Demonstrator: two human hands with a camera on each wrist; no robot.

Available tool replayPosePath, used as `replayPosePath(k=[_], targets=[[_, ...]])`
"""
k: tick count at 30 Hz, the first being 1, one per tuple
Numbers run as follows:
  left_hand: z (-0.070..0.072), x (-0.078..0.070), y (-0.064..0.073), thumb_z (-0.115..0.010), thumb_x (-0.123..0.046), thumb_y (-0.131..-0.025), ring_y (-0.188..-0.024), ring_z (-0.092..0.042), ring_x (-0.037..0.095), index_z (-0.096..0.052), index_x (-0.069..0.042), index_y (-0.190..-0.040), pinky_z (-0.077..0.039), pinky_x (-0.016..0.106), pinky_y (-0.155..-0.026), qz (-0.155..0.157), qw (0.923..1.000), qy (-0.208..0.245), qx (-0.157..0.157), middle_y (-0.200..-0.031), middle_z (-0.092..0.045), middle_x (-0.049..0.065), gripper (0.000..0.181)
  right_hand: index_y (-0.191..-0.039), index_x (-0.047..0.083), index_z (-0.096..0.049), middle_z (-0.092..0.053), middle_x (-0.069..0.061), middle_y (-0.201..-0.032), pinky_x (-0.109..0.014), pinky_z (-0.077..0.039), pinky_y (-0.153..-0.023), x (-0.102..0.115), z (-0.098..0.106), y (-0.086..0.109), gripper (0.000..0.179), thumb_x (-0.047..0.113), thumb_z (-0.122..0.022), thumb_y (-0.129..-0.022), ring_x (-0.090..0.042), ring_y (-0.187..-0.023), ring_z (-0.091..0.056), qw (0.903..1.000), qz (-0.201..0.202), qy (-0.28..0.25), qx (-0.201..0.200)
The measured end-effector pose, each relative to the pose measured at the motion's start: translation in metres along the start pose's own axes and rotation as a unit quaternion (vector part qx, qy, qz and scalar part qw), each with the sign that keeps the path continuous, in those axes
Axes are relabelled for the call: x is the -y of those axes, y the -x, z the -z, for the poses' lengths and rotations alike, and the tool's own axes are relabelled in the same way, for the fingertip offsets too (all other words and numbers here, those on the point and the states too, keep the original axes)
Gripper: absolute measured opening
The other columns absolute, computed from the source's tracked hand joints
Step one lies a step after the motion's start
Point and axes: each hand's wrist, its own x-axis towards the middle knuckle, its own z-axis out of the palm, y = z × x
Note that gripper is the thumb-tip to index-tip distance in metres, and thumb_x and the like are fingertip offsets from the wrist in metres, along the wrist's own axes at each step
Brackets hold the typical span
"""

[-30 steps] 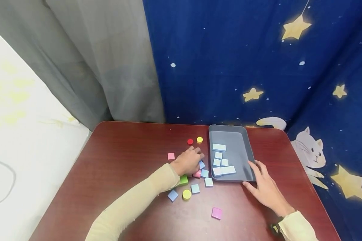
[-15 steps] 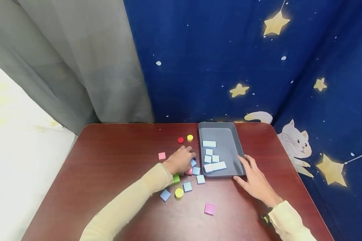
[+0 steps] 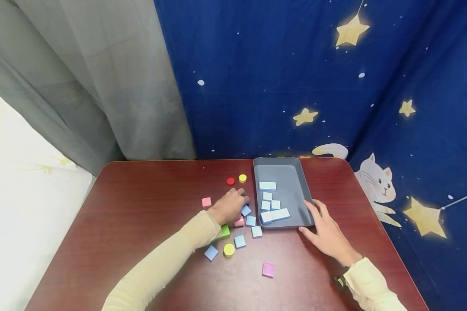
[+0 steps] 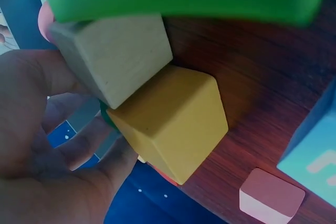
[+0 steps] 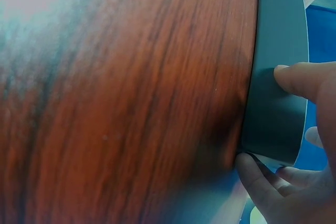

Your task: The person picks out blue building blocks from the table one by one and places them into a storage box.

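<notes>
In the head view my left hand (image 3: 228, 205) reaches into loose wooden blocks, its fingertips bent down near a blue block (image 3: 246, 210). Close up in the left wrist view, the thumb lies against a plain wood block (image 4: 121, 56), and the other fingers pass behind a yellow block (image 4: 178, 124). Whether they grip anything is hidden. My right hand (image 3: 328, 233) rests on the near right corner of a grey tray (image 3: 289, 177). Its thumb touches one outer wall (image 5: 273, 103), while straight fingers lie along the other side.
Several pale blue blocks (image 3: 267, 186) lie in the tray's left part. Around my left hand are a green block (image 3: 223, 232), a pink block (image 3: 206, 202), yellow disc (image 3: 229, 250) and red disc (image 3: 230, 181). A magenta square (image 3: 268, 270) lies nearer. Curtains (image 3: 233, 108) hang behind the table (image 3: 159, 190).
The head view has shifted, so the whole scene sits further left in the picture. Both hands keep nearly the same places relative to the tray and blocks.
</notes>
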Motion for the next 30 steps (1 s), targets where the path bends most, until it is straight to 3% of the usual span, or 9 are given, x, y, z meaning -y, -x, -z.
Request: replayPosePath(k=[12,16,22,30], targets=[[-0.001,0.006,-0.005,-0.077,-0.008,-0.101,-0.109,-0.066,0.028,-0.073,-0.009,-0.140,-0.061,0.037,-0.100,-0.012,0.9991,-0.023,-0.035,-0.128,-0.069,0.013,0.039,-0.164,0.004,-0.043,-0.037,-0.032,-0.160,-0.072,-0.055,-0.095,-0.001,0.000,0.000,0.084,0.019,-0.087,-0.093,-0.053,-0.118,-0.065,1.0000,-0.003,0.002,0.002],[0.003,0.006,-0.006,-0.077,-0.010,-0.101,-0.106,-0.066,0.028,-0.072,-0.008,-0.138,-0.061,0.037,-0.099,-0.015,0.9979,-0.022,-0.059,-0.126,-0.069,0.013,0.037,-0.164,0.004,-0.043,-0.036,-0.031,-0.160,-0.072,-0.056,-0.096,0.000,0.000,0.000,0.084,0.019,-0.087,-0.094,-0.052,-0.118,-0.065,1.0000,-0.005,0.000,0.004],[0.012,0.004,-0.008,-0.075,-0.017,-0.103,-0.114,-0.066,0.030,-0.072,-0.008,-0.140,-0.055,0.040,-0.110,-0.026,0.9954,-0.018,-0.090,-0.134,-0.069,0.016,0.038,-0.165,0.005,-0.042,-0.036,-0.031,-0.161,-0.072,-0.055,-0.097,0.001,0.000,-0.001,0.084,0.020,-0.087,-0.095,-0.053,-0.120,-0.065,0.9999,-0.008,-0.001,0.006],[0.023,-0.008,-0.016,-0.071,-0.020,-0.104,-0.116,-0.063,0.027,-0.070,-0.005,-0.141,-0.049,0.041,-0.114,-0.063,0.9913,-0.019,-0.114,-0.129,-0.069,0.015,0.041,-0.165,0.006,-0.042,-0.035,-0.030,-0.161,-0.072,-0.054,-0.098,0.001,-0.001,0.000,0.085,0.021,-0.086,-0.095,-0.052,-0.121,-0.064,0.9999,-0.012,-0.003,0.008]])
